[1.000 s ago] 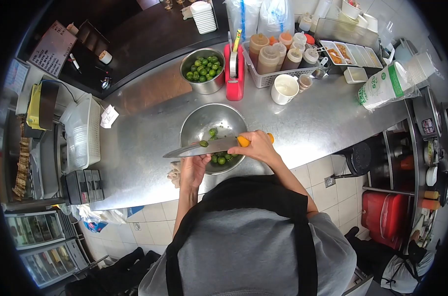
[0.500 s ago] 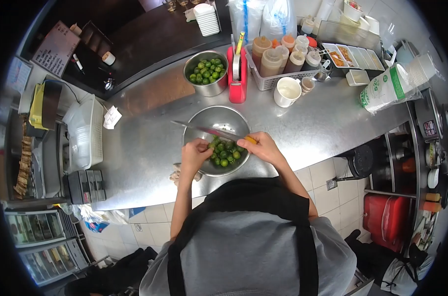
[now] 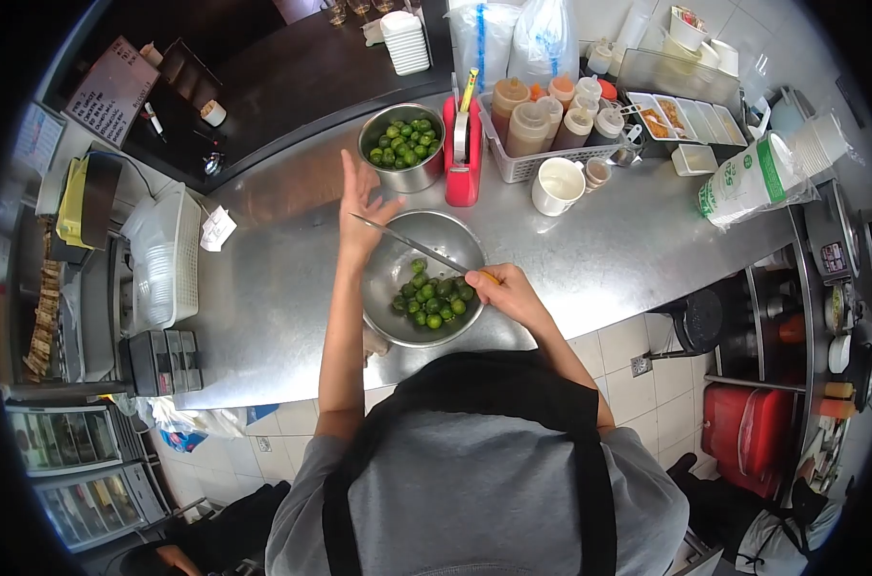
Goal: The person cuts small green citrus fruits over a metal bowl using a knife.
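Note:
My right hand (image 3: 509, 291) is closed around the orange handle of a knife (image 3: 424, 250), whose blade slants up and left over a wide steel bowl (image 3: 383, 274). Several small green limes (image 3: 434, 305) lie in the lower right of that bowl. My left hand (image 3: 361, 206) is raised at the bowl's upper left, fingers spread and empty, just beside a steel pot (image 3: 407, 177) full of whole limes (image 3: 402, 144). A cloth (image 3: 376, 344) lies partly hidden at the bowl's lower left edge.
Right of the pot stands a red tape dispenser (image 3: 462, 173). Beyond it are a basket (image 3: 518, 166) of sauce bottles, a white mug (image 3: 557, 186) and wrapped cups (image 3: 743, 179). A white basket (image 3: 184, 254) stands left. Parts of other people show at both lower corners.
My left hand has left the limes in the bowl, moved up toward the pot and opened. The knife has stayed in my right hand, its blade now tilted more steeply.

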The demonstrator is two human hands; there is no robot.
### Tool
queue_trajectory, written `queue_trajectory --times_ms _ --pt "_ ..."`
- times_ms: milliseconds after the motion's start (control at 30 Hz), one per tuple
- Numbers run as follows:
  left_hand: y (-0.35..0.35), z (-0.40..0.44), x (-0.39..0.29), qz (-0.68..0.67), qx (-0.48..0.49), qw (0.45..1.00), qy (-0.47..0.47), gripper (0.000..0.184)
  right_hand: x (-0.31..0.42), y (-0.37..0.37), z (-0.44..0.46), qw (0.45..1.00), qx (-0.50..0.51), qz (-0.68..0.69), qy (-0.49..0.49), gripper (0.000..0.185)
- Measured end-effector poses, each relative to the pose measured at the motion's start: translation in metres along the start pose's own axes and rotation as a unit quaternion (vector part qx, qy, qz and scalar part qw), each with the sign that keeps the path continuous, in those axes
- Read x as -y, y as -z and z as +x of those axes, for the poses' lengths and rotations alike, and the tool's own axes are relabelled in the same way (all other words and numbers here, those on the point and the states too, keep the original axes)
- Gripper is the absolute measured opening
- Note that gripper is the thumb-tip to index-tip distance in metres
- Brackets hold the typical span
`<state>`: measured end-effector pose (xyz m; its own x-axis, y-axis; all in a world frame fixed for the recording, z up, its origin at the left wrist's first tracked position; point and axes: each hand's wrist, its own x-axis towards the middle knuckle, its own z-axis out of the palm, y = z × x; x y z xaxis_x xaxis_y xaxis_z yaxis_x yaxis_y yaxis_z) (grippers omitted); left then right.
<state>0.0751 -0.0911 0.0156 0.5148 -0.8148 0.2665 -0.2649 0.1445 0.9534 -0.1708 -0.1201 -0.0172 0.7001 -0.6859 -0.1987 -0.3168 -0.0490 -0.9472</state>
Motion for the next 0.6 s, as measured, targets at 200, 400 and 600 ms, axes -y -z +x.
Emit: queue_trajectory --times_ms 200,400,600 --pt "0.006 -0.04 0.044 0.421 0.121 0.892 -0.111 0.044 -0.001 -0.003 0.001 1.0 0.004 -0.009 -0.006 0.065" --pt "-0.01 -0.072 0.068 0.524 0.131 0.836 -0.099 0.028 -0.006 -0.005 0.002 1.0 0.01 -0.005 0.003 0.067" --pt "-0.004 -0.071 0.075 0.466 0.176 0.865 -0.059 0.039 -0.007 -0.007 0.004 1.0 0.01 -0.013 0.003 0.066"
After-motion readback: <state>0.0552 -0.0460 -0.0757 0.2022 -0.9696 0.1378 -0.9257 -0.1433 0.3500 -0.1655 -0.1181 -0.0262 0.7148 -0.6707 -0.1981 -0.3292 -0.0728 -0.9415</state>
